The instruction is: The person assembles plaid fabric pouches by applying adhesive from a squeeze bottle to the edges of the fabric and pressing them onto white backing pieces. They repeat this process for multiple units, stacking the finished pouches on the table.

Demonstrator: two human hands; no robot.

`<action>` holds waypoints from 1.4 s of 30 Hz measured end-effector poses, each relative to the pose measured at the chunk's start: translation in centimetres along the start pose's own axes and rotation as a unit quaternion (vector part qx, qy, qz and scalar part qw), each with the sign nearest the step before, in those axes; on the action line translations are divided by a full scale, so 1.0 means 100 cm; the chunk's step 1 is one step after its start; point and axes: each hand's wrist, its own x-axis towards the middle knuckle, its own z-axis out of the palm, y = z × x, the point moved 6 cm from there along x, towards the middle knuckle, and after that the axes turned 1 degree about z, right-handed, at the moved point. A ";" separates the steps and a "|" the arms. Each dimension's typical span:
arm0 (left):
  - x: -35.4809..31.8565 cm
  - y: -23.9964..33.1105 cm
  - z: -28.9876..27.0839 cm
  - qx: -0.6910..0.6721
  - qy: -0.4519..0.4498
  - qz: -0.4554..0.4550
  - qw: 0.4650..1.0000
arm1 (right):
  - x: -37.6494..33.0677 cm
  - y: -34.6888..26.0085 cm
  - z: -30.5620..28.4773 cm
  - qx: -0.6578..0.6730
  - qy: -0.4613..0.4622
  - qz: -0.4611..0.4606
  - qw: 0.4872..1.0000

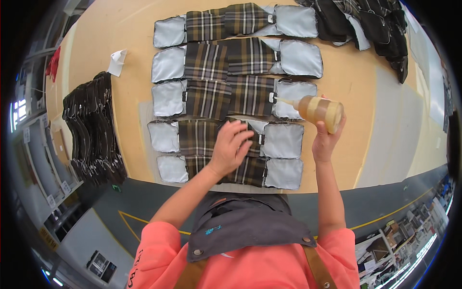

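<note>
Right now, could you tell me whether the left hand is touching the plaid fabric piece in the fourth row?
Touching: the head view shows the left hand pressed flat on the plaid fabric piece, fingers spread, with no gap visible.

— What do we log along the left edge of the wooden table (120, 24)?
— One stack of dark fabric pieces (94, 130), fanned lengthwise, and a small white paper scrap (117, 61) just above it.
— And the far right corner?
— We count a heap of dark and plaid pieces (373, 26), overlapping.
— Below the table?
— Grey floor (144, 202) with yellow line marking (129, 217); shelving (41, 164) at left.
</note>
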 end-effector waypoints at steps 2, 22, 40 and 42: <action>-0.019 0.017 0.003 -0.008 -0.013 -0.007 1.000 | 0.001 0.010 0.008 0.028 -0.011 0.011 0.999; -0.057 0.035 0.023 -0.060 -0.021 -0.056 0.996 | 0.005 0.013 0.017 -0.025 -0.049 -0.033 0.998; -0.030 0.023 0.050 0.139 -0.107 0.037 0.984 | -0.032 0.002 -0.040 0.424 0.143 0.198 0.872; -0.037 0.010 0.048 0.151 -0.114 0.018 0.982 | -0.055 -0.018 -0.037 0.310 0.120 0.170 0.928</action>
